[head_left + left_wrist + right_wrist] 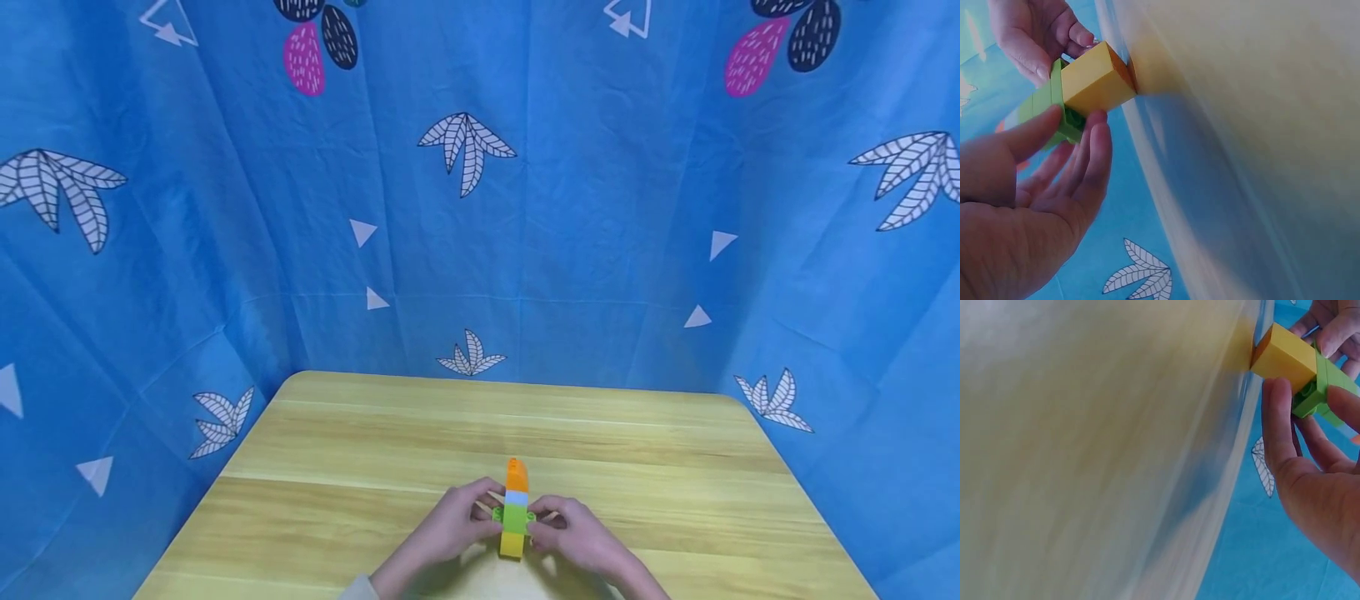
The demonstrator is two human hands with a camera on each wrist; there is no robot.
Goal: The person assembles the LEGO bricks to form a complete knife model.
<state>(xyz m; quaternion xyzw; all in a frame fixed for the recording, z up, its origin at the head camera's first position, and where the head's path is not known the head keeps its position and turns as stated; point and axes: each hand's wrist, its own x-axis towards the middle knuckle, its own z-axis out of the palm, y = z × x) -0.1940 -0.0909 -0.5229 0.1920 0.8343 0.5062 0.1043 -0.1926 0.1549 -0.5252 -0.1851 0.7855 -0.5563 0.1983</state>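
A small stack of toy building bricks stands upright near the table's front. A yellow brick (512, 545) is at its base, with green bricks (515, 520) above it. Over those come a light blue brick (516, 498) and a curved orange brick (517, 477) on top. Green studded ends stick out on both sides. My left hand (453, 525) pinches the left green end between thumb and fingers, fingertips reaching the yellow brick (1099, 76) in the left wrist view. From the other side my right hand (576, 535) pinches the right green end (1310, 397).
The wood-grain table (360, 450) carries the stack near its front. A blue patterned curtain (600, 225) hangs behind it and along both sides, close to the table's edges.
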